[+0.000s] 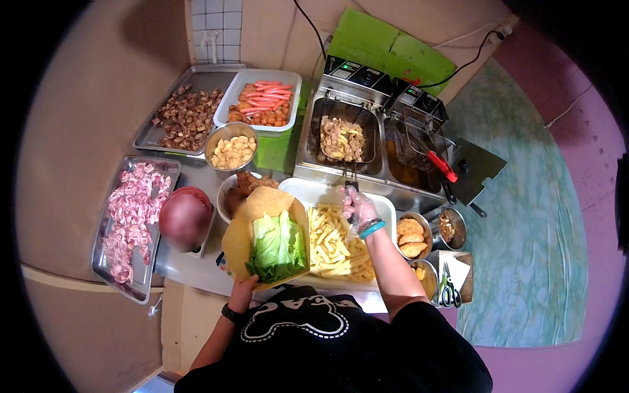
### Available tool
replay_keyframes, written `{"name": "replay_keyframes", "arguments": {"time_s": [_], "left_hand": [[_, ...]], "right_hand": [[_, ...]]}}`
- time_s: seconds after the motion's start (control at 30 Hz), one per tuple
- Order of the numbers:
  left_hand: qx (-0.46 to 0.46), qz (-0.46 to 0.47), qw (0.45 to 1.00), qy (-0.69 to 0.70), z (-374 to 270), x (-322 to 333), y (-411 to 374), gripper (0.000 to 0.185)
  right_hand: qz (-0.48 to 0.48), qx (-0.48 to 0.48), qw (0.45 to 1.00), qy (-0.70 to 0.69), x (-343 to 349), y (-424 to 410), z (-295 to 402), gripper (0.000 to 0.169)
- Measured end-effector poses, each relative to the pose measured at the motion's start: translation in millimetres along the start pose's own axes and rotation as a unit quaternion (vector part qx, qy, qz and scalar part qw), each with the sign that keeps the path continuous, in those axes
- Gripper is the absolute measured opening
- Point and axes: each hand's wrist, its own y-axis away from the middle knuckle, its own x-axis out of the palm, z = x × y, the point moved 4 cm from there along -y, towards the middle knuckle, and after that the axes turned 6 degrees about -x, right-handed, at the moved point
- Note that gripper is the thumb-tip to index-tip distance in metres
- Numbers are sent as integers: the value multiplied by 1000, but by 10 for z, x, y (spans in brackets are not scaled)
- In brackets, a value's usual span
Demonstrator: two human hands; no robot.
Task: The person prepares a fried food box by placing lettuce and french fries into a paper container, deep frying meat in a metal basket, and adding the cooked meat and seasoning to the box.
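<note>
My left hand (243, 291) grips the near edge of a kraft paper food box (236, 240), tilted in front of my chest. Green lettuce leaves (279, 243) lie in the box, with a round tan bread-like piece (265, 202) above them. In a clear plastic glove, my right hand (358, 206) is closed around the black handle (351, 185) of a fryer basket (371, 140). Cooked meat slices with pale yellow pieces (342, 137) fill that basket, which sits in the left well of a double fryer (314, 169). Under my right wrist is a white tub of French fries (339, 250).
Left stand a tray of raw meat (135, 211), a tray of browned cubes (189, 118), a tub of sausages (268, 100) and a steel bowl of nuggets (233, 152). A red-handled tool (441, 166) crosses the right fryer well. Scissors (449, 290) stand right, near patties (412, 238).
</note>
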Motion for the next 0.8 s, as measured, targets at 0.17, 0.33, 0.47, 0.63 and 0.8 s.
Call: {"name": "replay_keyframes", "arguments": {"time_s": [0.17, 0.33, 0.47, 0.63, 0.8], "left_hand": [[17, 16, 996, -88, 3, -70, -14, 35], [-19, -7, 1000, 19, -25, -3, -2, 33], [23, -6, 998, 55, 108, -59, -148, 36], [14, -29, 996, 83, 27, -3, -81, 36], [53, -36, 984, -169, 77, -100, -132, 32]], "right_hand": [[28, -13, 999, 13, 66, 157, 313, 26], [19, -76, 995, 55, 231, 326, 351, 28], [5, -11, 999, 34, 80, 153, 241, 28], [36, 8, 999, 9, 136, 266, 279, 29], [5, -22, 1000, 8, 140, 290, 54, 32]]}}
